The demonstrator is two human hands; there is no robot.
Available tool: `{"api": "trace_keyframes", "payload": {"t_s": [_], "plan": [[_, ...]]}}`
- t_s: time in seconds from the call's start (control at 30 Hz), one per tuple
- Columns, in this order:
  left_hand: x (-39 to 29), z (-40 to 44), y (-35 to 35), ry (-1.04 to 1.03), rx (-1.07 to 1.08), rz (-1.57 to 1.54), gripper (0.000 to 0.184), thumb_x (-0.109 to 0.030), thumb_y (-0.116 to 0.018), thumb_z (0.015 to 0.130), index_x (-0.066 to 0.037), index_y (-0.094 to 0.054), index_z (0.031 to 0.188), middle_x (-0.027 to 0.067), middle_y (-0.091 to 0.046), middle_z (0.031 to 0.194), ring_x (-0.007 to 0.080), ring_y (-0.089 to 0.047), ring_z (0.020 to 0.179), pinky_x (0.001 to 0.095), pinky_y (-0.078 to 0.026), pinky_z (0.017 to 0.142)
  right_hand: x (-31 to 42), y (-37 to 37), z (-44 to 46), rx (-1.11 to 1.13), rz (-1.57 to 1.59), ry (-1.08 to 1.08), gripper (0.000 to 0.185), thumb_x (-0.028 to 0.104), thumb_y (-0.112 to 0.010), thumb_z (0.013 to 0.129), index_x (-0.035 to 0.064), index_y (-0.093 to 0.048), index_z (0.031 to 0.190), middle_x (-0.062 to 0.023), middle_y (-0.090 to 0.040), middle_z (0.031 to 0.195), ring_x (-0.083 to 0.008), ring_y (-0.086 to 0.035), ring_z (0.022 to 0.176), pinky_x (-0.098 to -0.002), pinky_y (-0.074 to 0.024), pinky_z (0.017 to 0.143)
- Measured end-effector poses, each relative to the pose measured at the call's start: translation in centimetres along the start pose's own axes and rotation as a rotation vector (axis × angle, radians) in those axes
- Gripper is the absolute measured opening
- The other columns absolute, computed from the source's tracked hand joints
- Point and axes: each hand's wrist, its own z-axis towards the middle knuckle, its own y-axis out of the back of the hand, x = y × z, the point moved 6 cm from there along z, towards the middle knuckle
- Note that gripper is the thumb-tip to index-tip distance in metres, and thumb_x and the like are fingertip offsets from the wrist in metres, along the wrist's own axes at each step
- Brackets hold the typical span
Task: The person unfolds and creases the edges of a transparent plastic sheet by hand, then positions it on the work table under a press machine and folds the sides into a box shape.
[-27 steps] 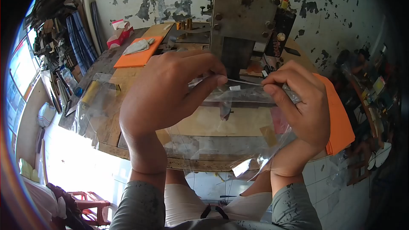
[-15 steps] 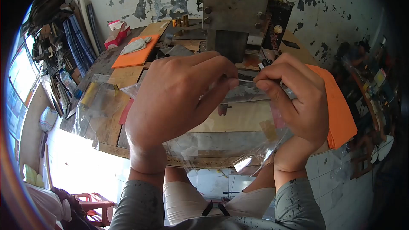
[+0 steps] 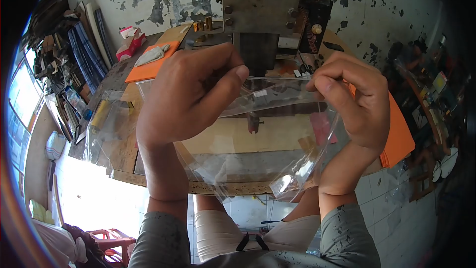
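A clear plastic bag point(image 3: 277, 97) hangs stretched between my two hands above the front of the wooden table. My left hand point(image 3: 188, 99) pinches its upper edge between thumb and fingers. The opposite end of that edge is gripped by my right hand point(image 3: 354, 101), its fingers curled. Through the film I see a cream-coloured board point(image 3: 228, 136), a pink piece point(image 3: 322, 126) and a small metal part point(image 3: 254, 123). The bag's lower part drapes over the table's front edge towards my lap.
Beyond my hands stands a bolted metal press point(image 3: 260, 2). Orange sheets point(image 3: 399, 129) lie at the right; another orange stack point(image 3: 136, 74) bears a whitish glove point(image 3: 152, 55). More clear plastic point(image 3: 106, 129) covers the table's left side. A phone point(image 3: 333, 46) lies near the back.
My hands have moved apart, the left going leftward and slightly up. The bag's upper edge is now spread wider and pulled straighter between them. The view has shifted slightly.
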Motion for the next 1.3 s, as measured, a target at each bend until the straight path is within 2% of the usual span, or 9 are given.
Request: {"api": "trace_keyframes", "payload": {"t_s": [0.17,0.37,0.57,0.7,0.87,0.97,1.07,1.17,1.3], "plan": [[-0.7,0.4,-1.3,-0.046,0.021,-0.135,0.015,-0.012,-0.067,0.095,0.001,-0.066,0.089,-0.0005,-0.061,0.073,0.0063,-0.049,0.066,0.0265,-0.039,0.061,-0.8,-0.9,0.4,-0.055,0.148,-0.056,0.013,0.006,-0.068,0.091,-0.0053,-0.07,0.086,-0.0053,-0.065,0.077,-0.0107,-0.055,0.068,-0.027,-0.043,0.063],[0.1,0.6,-2.0,-0.16,0.036,-0.073,0.014,-0.01,-0.069,0.096,0.002,-0.069,0.091,0.0018,-0.064,0.074,0.0062,-0.052,0.066,0.0259,-0.041,0.059,0.6,-1.6,0.4,0.009,-0.129,0.107,0.013,0.007,-0.069,0.089,-0.0054,-0.07,0.086,-0.0083,-0.067,0.081,-0.0123,-0.06,0.075,-0.027,-0.0447,0.066],[-0.1,0.7,-2.9,-0.118,0.137,-0.153,0.016,-0.011,-0.066,0.099,0.004,-0.069,0.091,0.0031,-0.064,0.073,0.0078,-0.057,0.068,0.0252,-0.044,0.061,-0.2,-1.8,0.5,0.128,-0.025,-0.003,0.012,0.006,-0.071,0.087,-0.0057,-0.071,0.087,-0.0089,-0.069,0.082,-0.0123,-0.06,0.073,-0.0272,-0.0446,0.065],[0.3,0.7,-2.4,-0.148,0.126,-0.153,0.02,-0.014,-0.066,0.1,0.003,-0.068,0.088,0.0012,-0.061,0.07,0.0067,-0.052,0.063,0.0254,-0.039,0.057,-1.6,-1.6,0.7,0.146,0.125,-0.127,0.013,0.008,-0.071,0.089,-0.0045,-0.072,0.086,-0.0063,-0.069,0.081,-0.0108,-0.06,0.071,-0.0259,-0.0456,0.066],[0.8,0.7,-1.1,-0.157,0.15,-0.173,0.023,-0.017,-0.068,0.102,0.002,-0.069,0.089,0.0048,-0.064,0.069,0.0086,-0.053,0.059,0.0268,-0.042,0.055,-2.3,-0.2,0.6,0.132,0.178,-0.095,0.016,0.011,-0.072,0.091,-0.0038,-0.073,0.088,-0.0036,-0.07,0.078,-0.0088,-0.062,0.071,-0.0247,-0.0485,0.068],[1.1,0.6,-0.9,-0.116,0.107,-0.212,0.027,-0.017,-0.064,0.102,0.0,-0.064,0.081,-0.0016,-0.058,0.065,0.0049,-0.049,0.059,0.0252,-0.037,0.054,-2.6,0.7,0.4,0.115,0.203,-0.114,0.015,0.011,-0.072,0.091,-0.0032,-0.074,0.087,-0.0034,-0.07,0.078,-0.009,-0.062,0.072,-0.0251,-0.0491,0.068],[1.5,0.5,-0.5,-0.078,0.121,-0.196,0.027,-0.017,-0.064,0.102,0.0,-0.064,0.081,-0.0013,-0.058,0.065,0.0047,-0.05,0.059,0.0246,-0.037,0.053,-2.7,1.1,0.4,0.113,0.203,-0.156,0.015,0.011,-0.071,0.092,-0.0029,-0.073,0.088,-0.0034,-0.07,0.079,-0.0093,-0.063,0.074,-0.0252,-0.0496,0.069],[1.8,0.4,0.0,-0.002,0.155,-0.184,0.027,-0.017,-0.064,0.103,0.0,-0.064,0.082,-0.0007,-0.059,0.065,0.0048,-0.052,0.059,0.0239,-0.038,0.053,-2.9,1.2,0.3,0.106,0.196,-0.141,0.018,0.01,-0.067,0.096,-0.0056,-0.068,0.088,-0.0088,-0.063,0.082,-0.0131,-0.06,0.072,-0.0264,-0.0503,0.065],[3.0,0.1,0.5,-0.044,0.139,-0.216,0.028,-0.021,-0.069,0.103,0.001,-0.066,0.085,-0.0024,-0.054,0.062,0.0024,-0.044,0.057,0.0245,-0.033,0.05,-3.1,1.5,0.2,0.091,0.236,-0.138,0.019,0.011,-0.067,0.098,-0.0055,-0.069,0.089,-0.0079,-0.065,0.083,-0.0128,-0.062,0.074,-0.0267,-0.0507,0.069]]}}
